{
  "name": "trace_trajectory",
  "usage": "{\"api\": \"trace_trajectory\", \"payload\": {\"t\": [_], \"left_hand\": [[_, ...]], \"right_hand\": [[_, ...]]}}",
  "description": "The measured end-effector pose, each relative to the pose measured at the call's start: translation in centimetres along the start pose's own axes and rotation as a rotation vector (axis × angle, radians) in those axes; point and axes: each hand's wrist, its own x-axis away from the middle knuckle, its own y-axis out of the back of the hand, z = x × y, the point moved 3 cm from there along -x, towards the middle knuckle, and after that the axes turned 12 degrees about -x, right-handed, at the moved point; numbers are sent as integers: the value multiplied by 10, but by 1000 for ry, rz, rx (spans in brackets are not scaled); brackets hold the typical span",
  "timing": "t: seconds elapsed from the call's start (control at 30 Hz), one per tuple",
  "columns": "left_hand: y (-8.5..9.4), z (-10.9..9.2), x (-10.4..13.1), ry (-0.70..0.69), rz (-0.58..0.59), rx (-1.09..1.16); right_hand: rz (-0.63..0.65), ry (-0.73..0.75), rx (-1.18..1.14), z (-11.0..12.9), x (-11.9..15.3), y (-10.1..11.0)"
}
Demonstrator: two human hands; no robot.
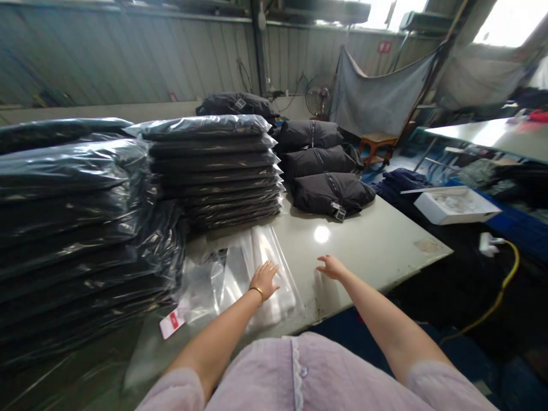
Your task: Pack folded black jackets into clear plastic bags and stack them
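Observation:
My left hand (265, 281) lies with its fingers spread on a pile of clear plastic bags (231, 279) on the table. To the right of the bags, my right hand (331, 266) is held over the bare tabletop (363, 245), fingers stretched out and nothing in them. Beyond my hands lies a folded black garment (329, 194) with a hang tag (340, 213). More folded black garments (317, 160) lie behind it. A pink and white card (172, 323) sits at the lower left corner of the bags.
Tall stacks of bagged black garments (214, 171) stand at the left, the nearest stack (72, 228) close to my left arm. Off the table's right edge are an open white box (456, 206) and a yellow cable (507, 279). A fan (317, 97) and wooden stool (377, 147) are farther back.

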Motion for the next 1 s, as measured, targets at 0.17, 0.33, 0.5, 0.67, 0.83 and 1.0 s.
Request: {"api": "trace_trajectory", "payload": {"t": [0.17,0.33,0.5,0.67,0.83,1.0], "left_hand": [[-18,-38,-30,17,132,12],[-28,-47,-41,142,168,75],[-20,-49,-41,180,187,104],[-12,-52,-41,168,187,56],[0,-55,-45,116,207,-20],[11,-61,-55,83,269,-126]], "right_hand": [[-28,-25,40,-70,10,34],[-10,57,90,-103,18,44],[8,112,116,-101,16,47],[10,117,121,-96,20,50],[10,96,125,-95,21,46],[30,97,140,-90,19,48]]}}
